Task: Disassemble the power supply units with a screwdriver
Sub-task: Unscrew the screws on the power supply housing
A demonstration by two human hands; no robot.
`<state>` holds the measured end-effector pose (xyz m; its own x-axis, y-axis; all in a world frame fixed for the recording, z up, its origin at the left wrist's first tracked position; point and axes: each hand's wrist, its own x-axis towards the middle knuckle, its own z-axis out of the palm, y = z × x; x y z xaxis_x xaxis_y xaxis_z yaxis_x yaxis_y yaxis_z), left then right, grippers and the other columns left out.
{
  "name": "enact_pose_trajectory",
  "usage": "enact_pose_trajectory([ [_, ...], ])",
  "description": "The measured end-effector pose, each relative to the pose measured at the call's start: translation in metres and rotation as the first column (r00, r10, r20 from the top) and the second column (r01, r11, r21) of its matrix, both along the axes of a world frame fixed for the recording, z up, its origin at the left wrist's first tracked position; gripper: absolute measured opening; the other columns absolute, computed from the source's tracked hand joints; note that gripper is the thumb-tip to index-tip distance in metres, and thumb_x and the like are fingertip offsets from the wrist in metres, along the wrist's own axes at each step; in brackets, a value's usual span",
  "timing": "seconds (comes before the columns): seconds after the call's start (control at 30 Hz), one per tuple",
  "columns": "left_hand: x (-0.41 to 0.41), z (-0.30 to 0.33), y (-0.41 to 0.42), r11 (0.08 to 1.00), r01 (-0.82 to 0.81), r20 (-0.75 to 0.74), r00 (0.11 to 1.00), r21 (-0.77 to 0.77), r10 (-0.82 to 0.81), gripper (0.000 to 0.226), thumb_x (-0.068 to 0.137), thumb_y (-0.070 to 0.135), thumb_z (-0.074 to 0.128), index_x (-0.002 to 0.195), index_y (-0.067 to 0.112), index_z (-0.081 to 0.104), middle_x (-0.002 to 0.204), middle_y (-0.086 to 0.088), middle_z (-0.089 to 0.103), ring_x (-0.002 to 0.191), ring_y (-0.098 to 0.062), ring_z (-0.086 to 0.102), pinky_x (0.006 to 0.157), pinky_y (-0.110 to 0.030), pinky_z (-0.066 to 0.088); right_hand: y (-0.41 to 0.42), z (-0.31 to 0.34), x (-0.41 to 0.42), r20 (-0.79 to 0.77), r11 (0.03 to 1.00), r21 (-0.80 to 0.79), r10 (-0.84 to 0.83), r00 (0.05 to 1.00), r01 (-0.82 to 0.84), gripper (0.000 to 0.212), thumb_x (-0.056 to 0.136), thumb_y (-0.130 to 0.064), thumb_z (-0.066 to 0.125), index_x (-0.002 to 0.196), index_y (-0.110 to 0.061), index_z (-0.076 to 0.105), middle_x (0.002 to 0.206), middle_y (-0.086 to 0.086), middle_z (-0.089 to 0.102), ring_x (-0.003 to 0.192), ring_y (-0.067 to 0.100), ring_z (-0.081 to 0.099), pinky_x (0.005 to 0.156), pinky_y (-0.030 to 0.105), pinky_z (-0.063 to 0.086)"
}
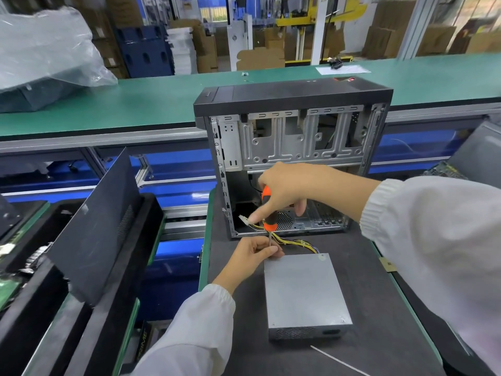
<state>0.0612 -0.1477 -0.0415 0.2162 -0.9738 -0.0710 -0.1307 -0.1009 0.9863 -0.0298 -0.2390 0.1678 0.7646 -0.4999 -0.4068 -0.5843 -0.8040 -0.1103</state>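
A grey metal power supply unit lies flat on the dark mat, its yellow and black cable bundle running back into the open computer case. My right hand grips the orange and black handle of a screwdriver, held upright over the unit's far left corner. My left hand pinches the screwdriver's thin shaft just above that corner. The tip is hidden behind my left fingers.
A black side panel leans at the left over trays of parts. A green conveyor runs behind the case, with a plastic-wrapped box at far left. A thin white cable tie lies on the mat near me.
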Motion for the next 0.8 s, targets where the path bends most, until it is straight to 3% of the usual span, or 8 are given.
enact_pose_trajectory([
  [0.07, 0.0, 0.001, 0.001, 1.0, 0.002, 0.008, 1.0, -0.004, -0.002, 0.015, 0.095, 0.004, 0.057, 0.099, 0.002, 0.071, 0.095, -0.008, 0.075, 0.091, -0.017, 0.072, 0.084, -0.022, 0.054, 0.002, -0.007, 0.0, 0.032, 0.983, -0.183, 0.017, 0.999, -0.011, 0.069, 0.08, -0.075, 0.049, 0.076, -0.006, 0.053, 0.048, 0.003, 0.063, 0.041, 0.016, 0.064, 0.049, 0.025, 0.05],
  [0.13, -0.001, 0.002, 0.002, 1.0, 0.005, 0.018, 1.0, -0.002, -0.005, 0.015, 0.096, 0.005, 0.057, 0.101, 0.005, 0.071, 0.094, -0.005, 0.076, 0.091, -0.015, 0.072, 0.083, -0.02, 0.054, 0.001, -0.012, 0.003, 0.028, 0.972, -0.227, 0.06, 0.998, -0.052, 0.06, 0.091, -0.063, 0.044, 0.076, -0.007, 0.056, 0.04, 0.001, 0.058, 0.042, 0.014, 0.061, 0.047, 0.024, 0.048],
  [0.23, -0.001, 0.002, 0.001, 1.0, -0.002, 0.017, 1.0, -0.001, 0.002, 0.018, 0.096, 0.006, 0.056, 0.106, 0.0, 0.07, 0.095, -0.007, 0.075, 0.091, -0.014, 0.072, 0.084, -0.02, 0.054, -0.003, -0.005, 0.006, -0.045, 0.993, -0.067, 0.095, 0.994, -0.098, 0.019, 0.093, -0.022, 0.058, 0.104, -0.007, 0.057, 0.082, 0.012, 0.067, 0.058, 0.02, 0.065, 0.048, 0.024, 0.052],
  [0.3, -0.002, 0.003, 0.001, 1.0, -0.01, 0.006, 1.0, -0.007, 0.01, 0.017, 0.097, 0.005, 0.055, 0.105, 0.0, 0.069, 0.096, -0.01, 0.074, 0.091, -0.016, 0.072, 0.086, -0.023, 0.054, -0.008, -0.001, 0.005, -0.082, 0.994, 0.066, 0.09, 0.993, -0.085, 0.027, 0.086, -0.009, 0.066, 0.11, -0.013, 0.052, 0.108, 0.012, 0.056, 0.07, 0.02, 0.061, 0.051, 0.024, 0.054],
  [0.4, -0.003, 0.003, 0.001, 1.0, -0.005, 0.018, 1.0, -0.01, 0.005, 0.015, 0.097, 0.005, 0.055, 0.098, 0.004, 0.07, 0.095, -0.009, 0.075, 0.091, -0.017, 0.072, 0.083, -0.022, 0.054, -0.008, 0.001, 0.001, -0.029, 0.995, 0.099, 0.01, 1.0, -0.007, 0.05, 0.081, -0.045, 0.072, 0.112, -0.016, 0.047, 0.101, 0.009, 0.055, 0.065, 0.022, 0.069, 0.051, 0.025, 0.055],
  [0.5, -0.003, 0.003, 0.001, 1.0, 0.003, 0.031, 1.0, -0.005, -0.003, 0.016, 0.097, 0.005, 0.055, 0.097, 0.004, 0.07, 0.093, -0.007, 0.075, 0.089, -0.014, 0.072, 0.08, -0.018, 0.053, -0.002, -0.002, 0.0, 0.118, 0.99, -0.098, -0.088, 0.989, 0.1, 0.066, 0.082, -0.071, 0.049, 0.089, -0.006, 0.053, 0.077, 0.013, 0.063, 0.043, 0.021, 0.066, 0.046, 0.027, 0.053],
  [0.67, -0.004, 0.003, 0.001, 1.0, -0.005, 0.053, 0.999, -0.011, 0.006, 0.015, 0.097, 0.007, 0.055, 0.095, 0.007, 0.07, 0.095, -0.008, 0.075, 0.089, -0.016, 0.072, 0.083, -0.021, 0.054, -0.004, -0.013, 0.004, 0.038, 0.934, -0.357, -0.007, 0.999, 0.02, 0.059, 0.093, -0.064, 0.036, 0.067, -0.011, 0.046, 0.058, 0.003, 0.051, 0.046, 0.013, 0.049, 0.045, 0.026, 0.036],
  [0.8, -0.004, 0.002, 0.001, 0.999, -0.034, 0.009, 0.999, -0.022, 0.035, 0.018, 0.099, 0.007, 0.053, 0.108, 0.003, 0.068, 0.098, -0.01, 0.075, 0.092, -0.017, 0.072, 0.087, -0.024, 0.055, -0.01, -0.012, 0.003, -0.046, 0.933, -0.327, 0.141, 0.989, -0.148, 0.028, 0.095, -0.04, 0.054, 0.092, -0.012, 0.055, 0.086, 0.002, 0.057, 0.073, 0.019, 0.054, 0.054, 0.028, 0.038],
])
